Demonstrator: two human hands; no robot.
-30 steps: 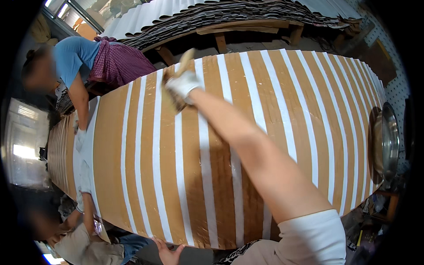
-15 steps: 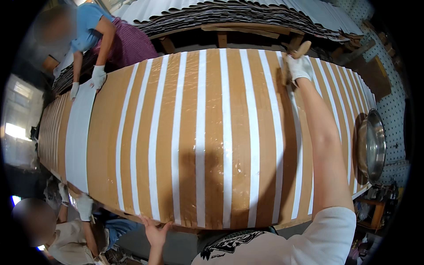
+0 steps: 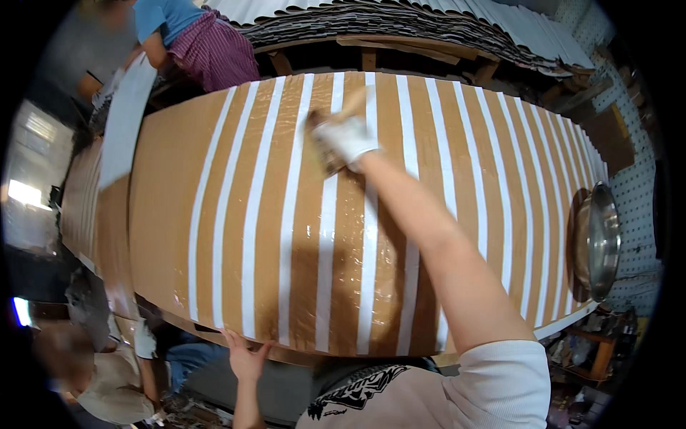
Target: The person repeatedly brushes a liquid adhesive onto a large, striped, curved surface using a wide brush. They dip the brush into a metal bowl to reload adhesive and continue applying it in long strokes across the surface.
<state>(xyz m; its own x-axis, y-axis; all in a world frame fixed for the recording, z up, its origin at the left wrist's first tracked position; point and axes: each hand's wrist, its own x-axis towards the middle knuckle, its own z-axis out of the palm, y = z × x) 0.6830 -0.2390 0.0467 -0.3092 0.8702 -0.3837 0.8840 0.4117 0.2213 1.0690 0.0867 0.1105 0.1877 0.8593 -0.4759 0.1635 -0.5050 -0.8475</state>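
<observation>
A wide brush (image 3: pixel 327 151) is gripped by the closed fingers of the gloved right hand (image 3: pixel 348 141) over overlapping brown-and-white sheets (image 3: pixel 350 214), whose apparent coating calls for even pressure next, while their near edge is touched by the bare left hand (image 3: pixel 246 360), fingers spread, seemingly empty.
</observation>
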